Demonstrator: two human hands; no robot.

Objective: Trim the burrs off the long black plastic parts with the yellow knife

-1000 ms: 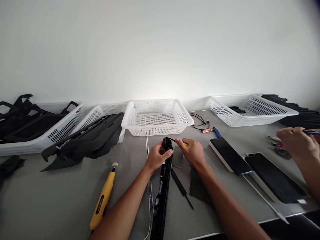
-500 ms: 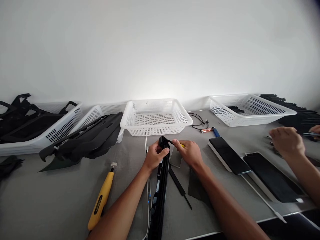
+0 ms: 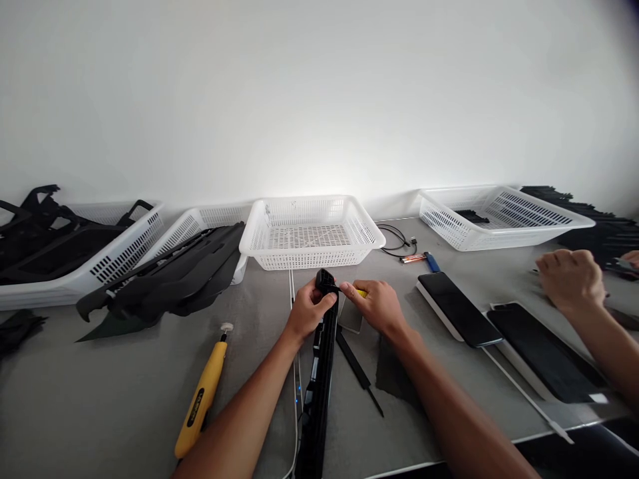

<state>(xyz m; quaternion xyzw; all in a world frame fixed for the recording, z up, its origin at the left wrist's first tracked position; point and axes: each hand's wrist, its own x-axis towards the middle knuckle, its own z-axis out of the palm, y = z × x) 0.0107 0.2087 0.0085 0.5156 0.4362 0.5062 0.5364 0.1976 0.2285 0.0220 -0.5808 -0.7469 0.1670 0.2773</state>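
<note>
A long black plastic trim piece [image 3: 323, 372] runs from the table's front edge up to its thick far end. My left hand [image 3: 305, 309] is closed round that far end, thumb laid across the top. My right hand [image 3: 378, 305] grips a yellow-handled tool [image 3: 361, 293], most of it hidden by the fingers. Its thin dark tip touches or nearly touches the piece beside my left thumb; which of these I cannot tell. Under my right hand lie a small flat grey block [image 3: 351, 316] and a black slim tool with a narrow tip [image 3: 355, 361].
White baskets stand along the wall, one central [image 3: 312, 259], one at right [image 3: 464, 239]. Black plastic parts [image 3: 190, 273] overhang the left baskets. A yellow rotary tool [image 3: 202, 399] lies left. Right are a phone [image 3: 456, 306], a black slab [image 3: 544, 352] and another person's hand [image 3: 572, 283].
The tool tip in my right hand has dropped slightly and swung lower against the trim's end. My left hand keeps its hold. The other person's hand at right shifted a little.
</note>
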